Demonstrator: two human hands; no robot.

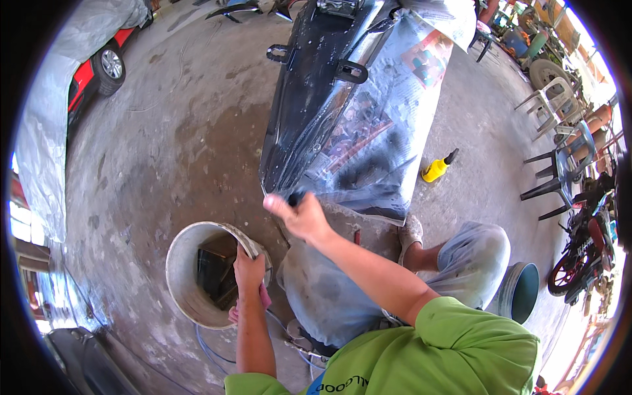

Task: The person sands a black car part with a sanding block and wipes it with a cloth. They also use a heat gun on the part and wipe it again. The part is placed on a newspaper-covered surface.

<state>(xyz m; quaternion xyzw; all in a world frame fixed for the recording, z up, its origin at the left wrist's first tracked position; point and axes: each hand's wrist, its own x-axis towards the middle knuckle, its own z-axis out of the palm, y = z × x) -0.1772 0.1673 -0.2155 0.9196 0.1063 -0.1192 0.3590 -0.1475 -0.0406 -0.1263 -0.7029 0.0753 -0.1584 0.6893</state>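
My left hand (249,273) is closed over the right side of the rim of a whitish bucket (174,266), which has dark liquid inside. A pink cloth (265,296) lies at that rim under my left wrist; whether my fingers touch it is hidden. My right hand (304,218) is closed at the near end of a long black panel (299,99), thumb pointing left. Something small and dark (296,197) shows at its fingers, too hidden to name. The wet-looking panel rests on a stand covered with plastic sheeting (375,155).
A yellow bottle (434,171) with a black top stands right of the covered stand. A second bucket (523,293) lies by my right knee. Chairs (559,168) and a motorcycle (582,253) line the right side. A red car (82,82) is partly covered at left. Hoses (209,349) cross the floor.
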